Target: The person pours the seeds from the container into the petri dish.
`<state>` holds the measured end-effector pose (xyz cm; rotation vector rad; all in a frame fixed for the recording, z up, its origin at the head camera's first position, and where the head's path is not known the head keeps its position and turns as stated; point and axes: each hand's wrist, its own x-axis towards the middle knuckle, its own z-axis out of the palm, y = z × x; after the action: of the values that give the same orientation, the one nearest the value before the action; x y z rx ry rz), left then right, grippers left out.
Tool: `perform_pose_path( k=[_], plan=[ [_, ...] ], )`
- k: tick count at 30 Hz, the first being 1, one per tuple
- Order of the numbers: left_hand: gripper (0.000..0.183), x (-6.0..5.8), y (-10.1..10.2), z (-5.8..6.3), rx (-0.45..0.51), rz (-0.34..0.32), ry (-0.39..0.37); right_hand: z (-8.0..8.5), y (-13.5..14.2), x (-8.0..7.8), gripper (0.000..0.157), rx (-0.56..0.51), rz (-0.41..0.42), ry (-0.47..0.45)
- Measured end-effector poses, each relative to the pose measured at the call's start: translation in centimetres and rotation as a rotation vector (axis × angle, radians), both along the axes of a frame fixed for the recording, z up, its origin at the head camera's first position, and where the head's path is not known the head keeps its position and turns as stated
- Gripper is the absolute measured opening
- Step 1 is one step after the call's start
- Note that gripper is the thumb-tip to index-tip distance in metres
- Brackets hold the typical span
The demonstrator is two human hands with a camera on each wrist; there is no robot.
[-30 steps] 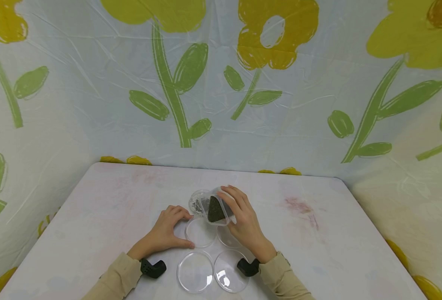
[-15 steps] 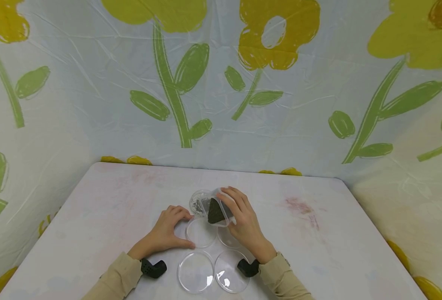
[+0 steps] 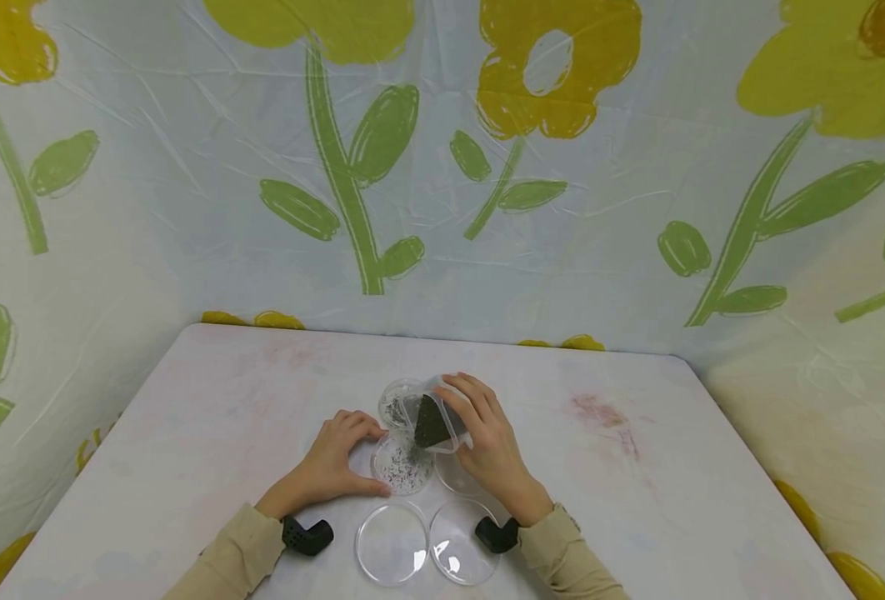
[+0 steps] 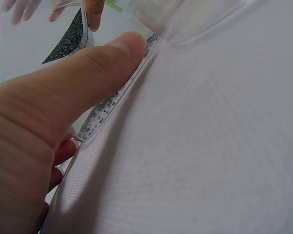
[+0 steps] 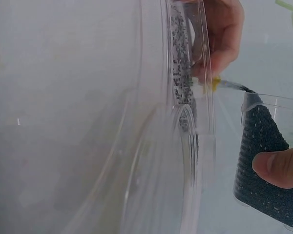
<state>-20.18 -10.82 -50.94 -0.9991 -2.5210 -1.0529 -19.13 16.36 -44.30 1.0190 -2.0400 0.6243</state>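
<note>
My right hand (image 3: 497, 446) grips a clear plastic tub (image 3: 453, 408), tipped to the left over a petri dish (image 3: 403, 471). Dark granules (image 3: 431, 423) are heaped against the tub's lower side; in the right wrist view some lie at its lip, with the right thumb (image 5: 278, 166) against the wall. My left hand (image 3: 330, 462) holds that dish at its left rim, thumb at the near side and fingers at the far side. Granules lie scattered across its bottom. Right behind it, a second petri dish (image 3: 393, 400), partly hidden by the tub, also contains dark granules.
A third dish (image 3: 453, 477) lies partly under the right hand. Two more clear dishes stand in front, a left one (image 3: 392, 546) and a right one (image 3: 457, 546), the latter partly covered by a black wrist device (image 3: 497, 535). The white table (image 3: 187, 433) meets flowered cloth behind.
Dark granules now lie in the dish at my left hand, which showed bare before. The heap in the tub has shifted slightly; both hands have stayed almost in place.
</note>
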Motion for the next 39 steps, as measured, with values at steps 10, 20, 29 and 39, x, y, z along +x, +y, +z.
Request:
perform_pose_path(
  k=[10,20,29,39],
  plan=[
    [0.071,0.08,-0.02,0.07,-0.003,0.004,0.019,-0.10,-0.09,-0.03,0.092,0.003,-0.005,-0.004],
    [0.071,-0.02,-0.03,0.14,0.006,-0.004,-0.007,-0.17,-0.17,-0.10,0.094,0.002,-0.014,0.000],
    [0.070,-0.09,-0.06,0.04,0.001,-0.002,-0.004,-0.16,-0.11,-0.22,0.094,-0.001,-0.009,0.006],
    [0.070,-0.10,-0.15,0.03,-0.001,-0.001,0.003,-0.04,0.14,-0.23,0.094,0.005,0.005,-0.006]
  ],
)
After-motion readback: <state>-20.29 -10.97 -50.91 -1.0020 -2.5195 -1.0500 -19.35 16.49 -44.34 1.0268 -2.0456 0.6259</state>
